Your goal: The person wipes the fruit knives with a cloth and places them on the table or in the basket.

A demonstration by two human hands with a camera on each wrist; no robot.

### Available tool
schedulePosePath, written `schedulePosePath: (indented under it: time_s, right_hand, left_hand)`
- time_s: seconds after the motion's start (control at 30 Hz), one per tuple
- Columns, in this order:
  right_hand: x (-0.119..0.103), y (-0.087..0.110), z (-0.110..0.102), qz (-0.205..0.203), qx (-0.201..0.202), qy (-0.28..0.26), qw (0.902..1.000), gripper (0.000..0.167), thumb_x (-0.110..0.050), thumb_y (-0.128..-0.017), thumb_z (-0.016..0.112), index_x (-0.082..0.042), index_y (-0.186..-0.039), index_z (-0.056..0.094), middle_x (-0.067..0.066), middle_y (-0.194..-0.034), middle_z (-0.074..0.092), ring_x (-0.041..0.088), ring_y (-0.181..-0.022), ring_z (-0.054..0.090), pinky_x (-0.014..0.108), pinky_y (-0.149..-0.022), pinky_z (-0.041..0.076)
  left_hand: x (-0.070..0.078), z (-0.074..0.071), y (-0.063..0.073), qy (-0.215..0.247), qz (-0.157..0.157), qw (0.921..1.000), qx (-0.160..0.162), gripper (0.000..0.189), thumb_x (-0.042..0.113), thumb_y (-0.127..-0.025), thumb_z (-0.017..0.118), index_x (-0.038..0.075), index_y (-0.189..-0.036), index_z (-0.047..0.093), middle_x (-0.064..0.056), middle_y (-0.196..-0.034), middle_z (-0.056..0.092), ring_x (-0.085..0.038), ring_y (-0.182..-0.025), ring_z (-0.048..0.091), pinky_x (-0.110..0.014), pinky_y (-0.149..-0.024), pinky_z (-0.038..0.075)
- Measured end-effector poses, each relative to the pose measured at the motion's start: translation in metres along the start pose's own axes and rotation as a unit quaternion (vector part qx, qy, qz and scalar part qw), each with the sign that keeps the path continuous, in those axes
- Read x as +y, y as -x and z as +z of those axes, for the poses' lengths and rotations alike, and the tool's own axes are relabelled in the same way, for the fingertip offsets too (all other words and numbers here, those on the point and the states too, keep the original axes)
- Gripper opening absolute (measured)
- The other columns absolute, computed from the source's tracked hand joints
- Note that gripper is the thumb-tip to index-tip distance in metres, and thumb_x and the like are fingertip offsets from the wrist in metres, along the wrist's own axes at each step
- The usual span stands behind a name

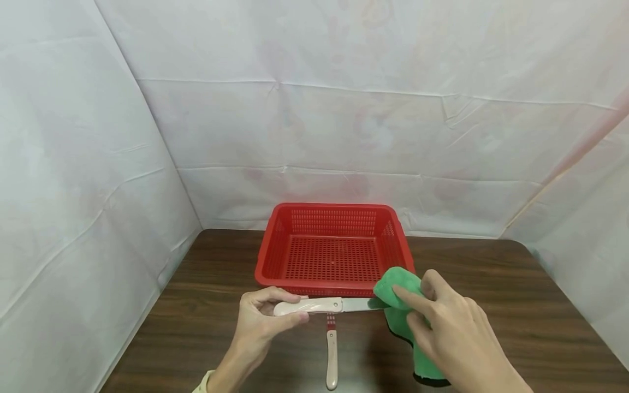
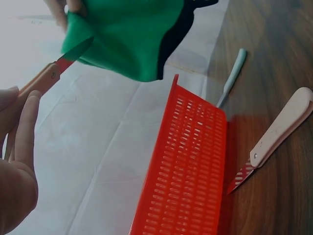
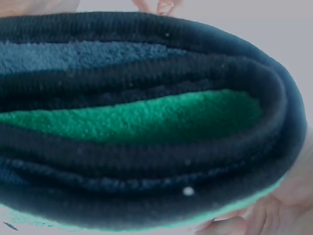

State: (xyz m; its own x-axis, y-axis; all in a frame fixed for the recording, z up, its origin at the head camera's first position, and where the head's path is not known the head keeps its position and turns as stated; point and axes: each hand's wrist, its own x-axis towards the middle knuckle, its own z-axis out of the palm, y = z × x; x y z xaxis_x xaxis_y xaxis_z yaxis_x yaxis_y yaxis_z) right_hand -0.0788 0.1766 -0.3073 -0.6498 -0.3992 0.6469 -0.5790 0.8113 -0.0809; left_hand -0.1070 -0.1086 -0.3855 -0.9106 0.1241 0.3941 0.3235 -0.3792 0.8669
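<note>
My left hand [image 1: 255,326] grips the pale handle of a folding knife [image 1: 319,305], thumb below and fingers above. The knife's blade points right, and a fold of green cloth [image 1: 397,285] covers its tip. Pinched in my right hand [image 1: 453,323], the cloth hangs down beside the blade and shows a black border. In the right wrist view, the layered black edges of the cloth [image 3: 146,164] fill most of the picture and hide the knife. Below the held knife, a second pale-handled knife [image 1: 332,357] lies on the table, its blade toward the basket.
A red plastic basket [image 1: 333,287] with slotted sides stands at the back of the dark wooden table [image 1: 221,267]. Beyond it, the left wrist view shows a slim pale-green handle [image 2: 236,68] on the tabletop. White sheeting [image 1: 314,131] hangs behind and at both sides.
</note>
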Motion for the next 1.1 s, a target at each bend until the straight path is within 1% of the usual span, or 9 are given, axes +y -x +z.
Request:
schedulePosePath:
  time_s: [0.1, 0.23, 0.33, 0.5, 0.57, 0.63, 0.83, 1.03, 1.1]
  right_hand:
    - [-0.003, -0.004, -0.002, -0.005, 0.010, -0.007, 0.9999, 0.043, 0.000, -0.063, 0.066, -0.017, -0.101, 0.075, -0.010, -0.079, 0.036, -0.003, -0.050, 0.018, 0.013, -0.042, 0.020]
    - [-0.009, -0.009, -0.002, -0.030, 0.015, -0.016, 0.9993, 0.042, -0.001, -0.064, 0.064, -0.016, -0.102, 0.074, -0.008, -0.079, 0.037, -0.003, -0.050, 0.017, 0.011, -0.043, 0.018]
    - [-0.015, -0.012, 0.002, -0.041, -0.002, -0.020, 0.9989, 0.041, -0.001, -0.064, 0.068, -0.016, -0.102, 0.074, -0.006, -0.080, 0.038, -0.003, -0.050, 0.019, 0.011, -0.042, 0.021]
    - [-0.024, -0.013, 0.012, -0.057, -0.024, -0.033, 0.9976, 0.041, 0.001, -0.064, 0.069, -0.015, -0.101, 0.074, -0.004, -0.079, 0.036, -0.004, -0.049, 0.016, 0.009, -0.041, 0.022]
    - [-0.026, -0.011, 0.014, -0.062, -0.024, -0.038, 0.9970, 0.041, 0.002, -0.063, 0.068, -0.015, -0.100, 0.073, -0.004, -0.078, 0.034, -0.005, -0.049, 0.013, 0.008, -0.041, 0.020]
    - [-0.027, -0.011, 0.015, -0.064, -0.029, -0.034, 0.9969, 0.041, 0.002, -0.063, 0.068, -0.016, -0.099, 0.072, -0.005, -0.077, 0.031, -0.004, -0.048, 0.012, 0.007, -0.040, 0.018]
    - [-0.024, -0.008, 0.017, -0.069, -0.043, -0.010, 0.9966, 0.042, 0.002, -0.061, 0.072, -0.017, -0.099, 0.071, 0.000, -0.082, 0.040, -0.003, -0.045, 0.016, 0.008, -0.039, 0.020]
    - [-0.009, 0.000, 0.015, -0.071, -0.031, -0.013, 0.9969, 0.040, 0.001, -0.063, 0.064, -0.013, -0.099, 0.074, -0.002, -0.083, 0.039, -0.005, -0.050, 0.009, 0.007, -0.039, 0.014]
    - [-0.004, 0.003, 0.015, -0.071, -0.022, -0.014, 0.9972, 0.032, -0.005, -0.074, 0.053, -0.013, -0.098, 0.074, -0.004, -0.081, 0.038, -0.005, -0.051, 0.008, 0.007, -0.040, 0.012]
  left_hand:
    - [-0.001, 0.002, -0.001, -0.010, 0.000, 1.0000, -0.002, 0.027, -0.016, -0.067, 0.074, 0.001, -0.088, 0.072, -0.013, -0.088, 0.071, -0.018, -0.075, 0.067, -0.028, -0.063, 0.056]
    - [-0.003, 0.005, -0.002, -0.016, -0.004, 0.9999, -0.003, 0.026, -0.015, -0.066, 0.076, 0.000, -0.087, 0.072, -0.012, -0.087, 0.071, -0.016, -0.074, 0.067, -0.027, -0.063, 0.056]
    - [-0.003, 0.008, -0.004, -0.020, -0.008, 0.9998, -0.002, 0.024, -0.012, -0.065, 0.078, -0.004, -0.086, 0.071, -0.010, -0.085, 0.071, -0.015, -0.073, 0.065, -0.026, -0.062, 0.055]
    - [-0.003, 0.012, -0.006, -0.010, -0.008, 0.9999, 0.002, 0.025, -0.013, -0.063, 0.078, -0.001, -0.084, 0.072, -0.008, -0.083, 0.070, -0.013, -0.071, 0.064, -0.024, -0.060, 0.055]
    - [-0.004, 0.013, -0.006, -0.003, -0.011, 0.9999, 0.007, 0.029, -0.014, -0.062, 0.078, 0.006, -0.083, 0.073, -0.009, -0.083, 0.070, -0.013, -0.071, 0.065, -0.024, -0.060, 0.055]
    - [-0.004, 0.013, -0.005, -0.001, -0.014, 0.9998, 0.011, 0.030, -0.013, -0.062, 0.078, 0.008, -0.082, 0.073, -0.009, -0.084, 0.071, -0.014, -0.071, 0.066, -0.024, -0.061, 0.055]
    - [-0.003, 0.012, -0.004, 0.015, -0.013, 0.9996, 0.018, 0.030, -0.014, -0.062, 0.077, 0.008, -0.082, 0.073, -0.014, -0.085, 0.072, -0.019, -0.076, 0.068, -0.027, -0.066, 0.056]
    - [-0.002, 0.005, -0.002, 0.029, 0.000, 0.9994, 0.019, 0.032, -0.017, -0.065, 0.074, 0.009, -0.083, 0.073, -0.014, -0.086, 0.072, -0.022, -0.079, 0.069, -0.028, -0.066, 0.056]
    - [-0.001, 0.003, -0.001, 0.029, -0.004, 0.9994, 0.020, 0.033, -0.017, -0.065, 0.074, 0.010, -0.083, 0.074, -0.014, -0.086, 0.072, -0.022, -0.079, 0.069, -0.028, -0.066, 0.056]
